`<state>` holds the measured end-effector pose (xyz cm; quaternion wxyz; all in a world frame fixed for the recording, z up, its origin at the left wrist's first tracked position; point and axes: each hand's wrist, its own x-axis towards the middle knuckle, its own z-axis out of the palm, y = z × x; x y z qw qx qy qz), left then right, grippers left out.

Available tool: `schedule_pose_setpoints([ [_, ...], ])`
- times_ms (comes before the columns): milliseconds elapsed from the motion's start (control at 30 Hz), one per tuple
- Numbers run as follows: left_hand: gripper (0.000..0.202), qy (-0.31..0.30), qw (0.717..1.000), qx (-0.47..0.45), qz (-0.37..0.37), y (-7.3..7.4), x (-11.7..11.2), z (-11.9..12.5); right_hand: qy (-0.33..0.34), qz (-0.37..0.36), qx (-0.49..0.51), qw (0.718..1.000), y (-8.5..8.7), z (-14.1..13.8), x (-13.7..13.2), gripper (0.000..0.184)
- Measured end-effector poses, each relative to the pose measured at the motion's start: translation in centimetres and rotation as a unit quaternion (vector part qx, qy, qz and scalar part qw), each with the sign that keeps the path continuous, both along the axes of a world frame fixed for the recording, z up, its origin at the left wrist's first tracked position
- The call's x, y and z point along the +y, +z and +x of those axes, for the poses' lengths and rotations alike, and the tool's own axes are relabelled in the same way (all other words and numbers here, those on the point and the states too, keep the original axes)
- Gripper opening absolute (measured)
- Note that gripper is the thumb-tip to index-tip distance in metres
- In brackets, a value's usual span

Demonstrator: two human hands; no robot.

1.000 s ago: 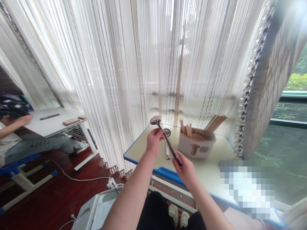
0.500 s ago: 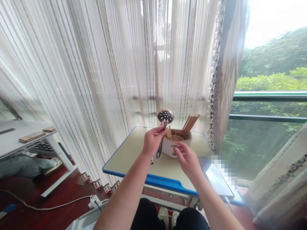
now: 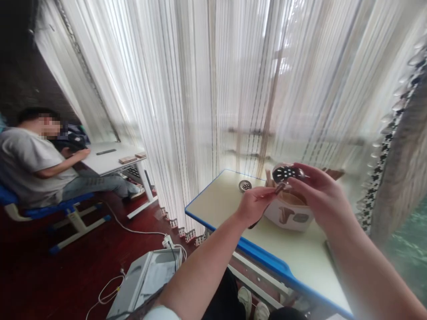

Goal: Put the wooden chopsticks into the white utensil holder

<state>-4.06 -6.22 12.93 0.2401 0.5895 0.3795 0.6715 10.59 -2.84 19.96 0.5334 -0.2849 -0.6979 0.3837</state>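
Observation:
A slotted skimmer (image 3: pixel 287 172) with a round, perforated metal head is held above the table. My left hand (image 3: pixel 255 205) is closed on its handle just below the head, and the dark lower end shows under that hand. At the head's right edge, my right hand (image 3: pixel 322 191) pinches the rim between thumb and fingers. Behind and below is a white box (image 3: pixel 287 218) with a utensil picture on its side and wooden pieces sticking out; my hands partly hide it. A second perforated metal head (image 3: pixel 245 186) lies on the table to the left.
The cream table (image 3: pixel 215 195) has a raised blue edge. On the floor at lower left are a grey case (image 3: pixel 133 280) and a white cable with a power strip (image 3: pixel 167 241). A seated person (image 3: pixel 36 155) is at another white table (image 3: pixel 110 162). Curtains hang behind.
The view has swung left, bringing the seated person into sight. My right hand has moved from the box's front up to the skimmer's head. My left hand still holds the handle; the head is now tilted.

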Motion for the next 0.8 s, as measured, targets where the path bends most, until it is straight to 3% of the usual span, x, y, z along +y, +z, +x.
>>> schedule_pose_setpoints([
  [133,0.030,0.062,0.997,0.053,0.014,0.8,-2.1,0.6,-0.100,0.087,-0.067,0.989,1.4,-0.7,-1.0,0.048],
  [300,0.028,0.122,0.986,0.103,0.039,2.1,-4.7,2.1,-0.197,0.223,-0.120,0.947,3.4,-0.6,-4.3,0.043],
  [500,0.030,0.119,0.984,0.112,0.072,3.9,-6.5,3.1,-0.146,0.247,-0.183,0.940,5.3,2.1,-6.7,0.047],
  [600,0.031,0.121,0.982,0.121,0.079,4.5,-6.3,3.7,-0.141,0.264,-0.213,0.930,5.8,3.8,-5.5,0.050],
  [800,0.028,0.030,0.991,0.102,0.082,5.2,-3.4,5.7,-0.139,0.347,-0.261,0.890,7.2,7.1,-2.7,0.050],
])
